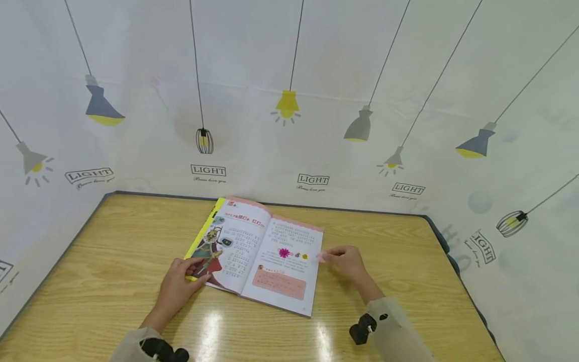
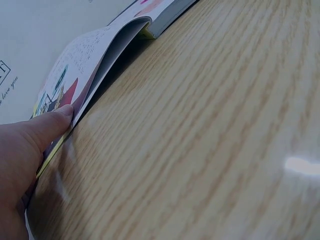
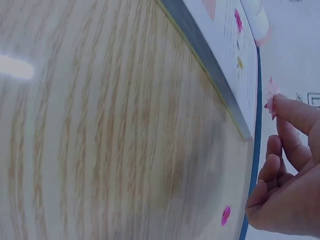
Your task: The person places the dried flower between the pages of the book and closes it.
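Observation:
An open book [image 1: 289, 281] lies on the wooden table, its left page showing a cartoon figure and its right page a pink text box. My left hand [image 1: 176, 284] rests at the lower left corner, thumb and forefinger on the picture page; in the left wrist view the thumb [image 2: 55, 120] presses that page near its edge. Beyond the right edge of the book, my right hand [image 1: 346, 259] pinches a small pale pink flower [image 3: 271, 100] between thumb and forefinger. A magenta flower [image 1: 284, 253] and a small yellow one [image 1: 305, 256] appear on the right page.
Another magenta flower [image 3: 226, 215] lies on the table beyond the book in the right wrist view. The wooden table [image 1: 113, 261] has a dark edge, and a white backdrop [image 1: 253, 50] printed with hanging lamps surrounds it.

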The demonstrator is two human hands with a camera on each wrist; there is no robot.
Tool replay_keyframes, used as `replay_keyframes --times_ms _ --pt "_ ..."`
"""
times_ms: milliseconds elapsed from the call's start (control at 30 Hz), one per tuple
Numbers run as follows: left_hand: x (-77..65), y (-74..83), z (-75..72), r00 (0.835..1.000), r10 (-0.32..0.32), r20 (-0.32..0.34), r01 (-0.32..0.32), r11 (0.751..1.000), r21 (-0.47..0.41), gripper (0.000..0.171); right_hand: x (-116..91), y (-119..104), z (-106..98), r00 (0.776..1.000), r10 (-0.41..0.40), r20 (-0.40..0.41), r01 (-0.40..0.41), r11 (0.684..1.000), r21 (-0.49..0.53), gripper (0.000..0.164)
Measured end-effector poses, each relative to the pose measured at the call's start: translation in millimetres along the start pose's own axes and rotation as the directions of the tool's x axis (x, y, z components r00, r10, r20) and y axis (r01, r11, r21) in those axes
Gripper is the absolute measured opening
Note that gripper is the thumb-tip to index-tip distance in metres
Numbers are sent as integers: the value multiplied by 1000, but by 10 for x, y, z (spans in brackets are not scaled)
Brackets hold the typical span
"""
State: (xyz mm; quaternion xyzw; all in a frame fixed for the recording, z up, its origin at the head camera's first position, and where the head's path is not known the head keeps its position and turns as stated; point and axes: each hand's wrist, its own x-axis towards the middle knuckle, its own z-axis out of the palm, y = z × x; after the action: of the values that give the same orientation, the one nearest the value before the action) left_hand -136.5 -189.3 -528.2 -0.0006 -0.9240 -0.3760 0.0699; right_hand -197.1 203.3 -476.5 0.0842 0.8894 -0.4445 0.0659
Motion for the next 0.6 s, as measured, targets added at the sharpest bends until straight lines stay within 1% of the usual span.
replay_keyframes --times_ms 67,233,333,600 --pt "-2 -1 -2 1000 0 0 0 1000 -2 51 -5 -39 44 1000 -4 7 4 1000 15 23" --pt "-3 -4 0 1000 3 -1 -3 1000 -5 51 -37 -136 151 998 -64 26 63 997 35 18" --pt "-3 -6 2 1000 6 -3 -6 1000 -5 51 -54 -175 226 995 -84 49 83 996 27 17" --pt "-1 -19 12 1000 5 -6 -5 1000 -8 50 -66 -213 432 990 -72 118 74 997 -13 16"
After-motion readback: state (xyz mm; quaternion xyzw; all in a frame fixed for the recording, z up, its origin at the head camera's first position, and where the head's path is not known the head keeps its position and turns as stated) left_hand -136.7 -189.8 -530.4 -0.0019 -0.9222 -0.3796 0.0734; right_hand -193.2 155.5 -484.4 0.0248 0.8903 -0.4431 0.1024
